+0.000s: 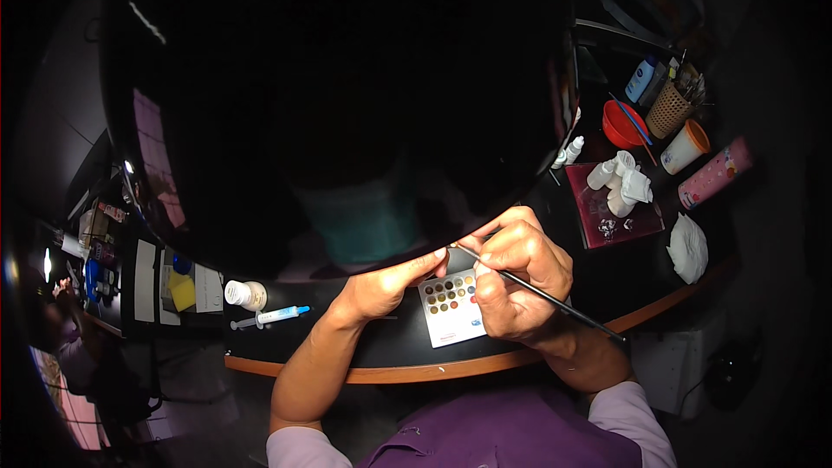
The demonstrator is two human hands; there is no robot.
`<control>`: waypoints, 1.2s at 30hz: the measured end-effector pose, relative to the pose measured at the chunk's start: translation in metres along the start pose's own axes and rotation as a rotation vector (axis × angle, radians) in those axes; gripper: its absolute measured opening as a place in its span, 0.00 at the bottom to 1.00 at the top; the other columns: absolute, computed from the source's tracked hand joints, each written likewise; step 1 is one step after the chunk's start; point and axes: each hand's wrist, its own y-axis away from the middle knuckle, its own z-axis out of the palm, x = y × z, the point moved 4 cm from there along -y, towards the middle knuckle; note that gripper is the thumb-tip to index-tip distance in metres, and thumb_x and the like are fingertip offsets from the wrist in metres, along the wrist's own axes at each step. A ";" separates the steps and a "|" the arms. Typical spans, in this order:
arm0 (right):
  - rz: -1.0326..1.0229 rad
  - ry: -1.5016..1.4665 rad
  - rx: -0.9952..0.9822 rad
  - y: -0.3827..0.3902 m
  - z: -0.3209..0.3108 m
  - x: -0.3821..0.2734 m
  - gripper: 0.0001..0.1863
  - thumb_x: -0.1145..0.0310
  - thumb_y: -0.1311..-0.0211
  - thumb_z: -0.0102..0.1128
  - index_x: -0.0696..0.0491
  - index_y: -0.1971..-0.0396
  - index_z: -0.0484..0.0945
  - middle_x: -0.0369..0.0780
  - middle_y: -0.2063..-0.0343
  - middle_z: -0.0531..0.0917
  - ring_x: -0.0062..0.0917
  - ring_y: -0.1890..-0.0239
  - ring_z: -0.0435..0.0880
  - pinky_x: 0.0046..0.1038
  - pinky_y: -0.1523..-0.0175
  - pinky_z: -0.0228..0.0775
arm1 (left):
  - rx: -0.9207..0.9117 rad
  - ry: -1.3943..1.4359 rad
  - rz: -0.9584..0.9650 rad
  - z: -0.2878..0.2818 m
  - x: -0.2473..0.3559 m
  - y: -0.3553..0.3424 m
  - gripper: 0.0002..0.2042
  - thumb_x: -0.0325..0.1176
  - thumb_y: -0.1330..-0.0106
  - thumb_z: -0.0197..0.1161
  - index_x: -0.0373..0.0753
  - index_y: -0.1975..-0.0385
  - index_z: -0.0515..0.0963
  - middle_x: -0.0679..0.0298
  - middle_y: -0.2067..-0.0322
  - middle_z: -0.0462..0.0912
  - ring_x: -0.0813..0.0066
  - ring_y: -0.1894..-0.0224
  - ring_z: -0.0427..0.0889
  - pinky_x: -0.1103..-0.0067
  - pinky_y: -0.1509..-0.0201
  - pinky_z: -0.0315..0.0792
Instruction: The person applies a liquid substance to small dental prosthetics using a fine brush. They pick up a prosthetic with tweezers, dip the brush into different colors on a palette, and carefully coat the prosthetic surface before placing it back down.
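Observation:
My right hand [524, 273] is closed round a slim dark-handled brush [563, 308], its tip pointing toward my left hand's fingers. My left hand [381, 289] is closed in a pinch close to that tip. What it pinches is too small and too covered to name. Below both hands lies a white palette card [451, 329] with rows of small round wells in brown, yellow and reddish tones. Part of the card is covered by my right hand. A big dark glossy shape [347, 104] fills the upper view and hides the space just beyond my fingertips.
A white jar [247, 295] and a blue-tipped syringe [277, 317] lie left on the black table [381, 351]. At right are a dark red tray [594, 221] with small white bottles, a crumpled tissue [688, 250], a red bowl [622, 128], a cup [685, 149] and a brush basket [667, 113].

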 end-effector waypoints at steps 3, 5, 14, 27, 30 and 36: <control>-0.003 -0.005 0.000 0.000 0.002 0.001 0.06 0.81 0.50 0.59 0.58 0.72 0.73 0.42 0.77 0.80 0.38 0.63 0.86 0.33 0.57 0.80 | 0.011 0.015 -0.028 -0.001 0.000 0.002 0.14 0.31 0.25 0.60 0.30 0.47 0.85 0.66 0.73 0.82 0.90 0.78 0.66 0.88 0.75 0.57; 0.000 0.005 0.000 0.001 0.001 0.002 0.06 0.81 0.50 0.59 0.58 0.72 0.73 0.42 0.77 0.80 0.38 0.63 0.86 0.33 0.57 0.81 | 0.010 0.020 -0.044 0.000 0.000 0.001 0.14 0.31 0.25 0.59 0.31 0.47 0.85 0.66 0.73 0.82 0.90 0.78 0.65 0.88 0.75 0.57; 0.057 0.010 0.005 0.002 0.002 0.001 0.06 0.81 0.48 0.60 0.58 0.72 0.73 0.42 0.75 0.80 0.38 0.62 0.86 0.34 0.57 0.81 | 0.013 0.032 -0.036 -0.001 -0.002 0.001 0.14 0.32 0.23 0.59 0.30 0.47 0.84 0.67 0.73 0.81 0.90 0.78 0.66 0.88 0.77 0.57; 0.054 -0.009 0.005 0.004 0.000 -0.001 0.05 0.80 0.49 0.59 0.58 0.72 0.73 0.43 0.75 0.80 0.38 0.63 0.87 0.33 0.58 0.81 | 0.023 -0.018 0.048 -0.001 -0.002 0.000 0.13 0.33 0.23 0.59 0.33 0.48 0.86 0.68 0.74 0.82 0.90 0.78 0.66 0.88 0.76 0.58; 0.082 -0.019 0.012 0.005 0.001 -0.002 0.05 0.80 0.49 0.59 0.59 0.72 0.73 0.43 0.75 0.80 0.38 0.63 0.87 0.33 0.58 0.81 | 0.030 -0.029 0.045 0.000 -0.001 0.000 0.14 0.33 0.23 0.59 0.32 0.48 0.85 0.68 0.74 0.82 0.90 0.78 0.66 0.88 0.76 0.58; 0.100 0.019 0.007 0.003 0.002 -0.003 0.06 0.81 0.50 0.59 0.58 0.72 0.73 0.44 0.75 0.80 0.38 0.64 0.86 0.33 0.58 0.80 | 0.013 -0.093 0.088 -0.001 0.002 -0.001 0.13 0.32 0.23 0.59 0.32 0.48 0.85 0.68 0.73 0.82 0.91 0.78 0.66 0.88 0.76 0.58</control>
